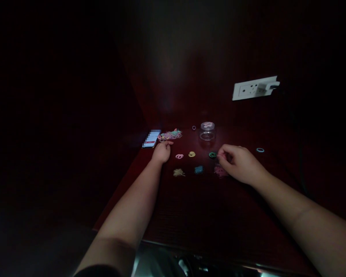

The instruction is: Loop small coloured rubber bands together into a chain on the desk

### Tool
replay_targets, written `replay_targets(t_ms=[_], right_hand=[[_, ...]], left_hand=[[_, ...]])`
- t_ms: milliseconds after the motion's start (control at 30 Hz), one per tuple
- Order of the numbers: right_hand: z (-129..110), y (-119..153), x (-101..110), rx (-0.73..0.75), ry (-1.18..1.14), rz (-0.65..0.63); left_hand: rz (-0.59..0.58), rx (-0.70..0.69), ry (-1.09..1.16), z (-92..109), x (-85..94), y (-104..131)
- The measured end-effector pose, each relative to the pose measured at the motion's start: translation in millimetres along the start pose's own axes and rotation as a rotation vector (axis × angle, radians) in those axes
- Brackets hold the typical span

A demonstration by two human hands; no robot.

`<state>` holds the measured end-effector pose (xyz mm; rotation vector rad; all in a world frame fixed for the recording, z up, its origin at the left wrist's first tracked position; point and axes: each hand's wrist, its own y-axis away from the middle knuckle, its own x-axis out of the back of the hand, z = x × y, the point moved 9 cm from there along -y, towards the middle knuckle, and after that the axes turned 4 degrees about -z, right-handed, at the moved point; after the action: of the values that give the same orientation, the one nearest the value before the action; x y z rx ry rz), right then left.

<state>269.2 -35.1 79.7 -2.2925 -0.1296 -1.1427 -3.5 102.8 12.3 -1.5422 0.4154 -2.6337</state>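
My left hand rests at the near edge of a mixed pile of coloured bands, its index finger stretched out to the right. Over a pink pile, my right hand is closed, thumb and fingertips together; a bit of pink shows at them, too small to name. Just left of it lie green bands. Farther left are yellow bands and pink bands. Nearer to me sit a blue pile and a pale yellow pile.
A clear lidded jar stands behind the bands on the dark red table. A phone lies at the left, a light blue ring at the right. A white socket with a plug is on the wall.
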Motion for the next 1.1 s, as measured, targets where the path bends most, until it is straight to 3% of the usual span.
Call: replay_targets(t_ms=[400, 633, 1100], right_hand=[[1.8, 0.7, -2.6, -0.039, 0.005, -0.011], [1.2, 0.7, -4.0, -0.046, 0.020, -0.021], [-1.4, 1.1, -1.7, -0.036, 0.029, -0.003]], left_hand=[[0.005, -0.037, -0.117, 3.1, -7.3, -34.8], [0.039, -0.071, -0.153, 8.0, -6.2, -43.0], [0.112, -0.046, -0.161, -5.0, -6.0, -54.8]])
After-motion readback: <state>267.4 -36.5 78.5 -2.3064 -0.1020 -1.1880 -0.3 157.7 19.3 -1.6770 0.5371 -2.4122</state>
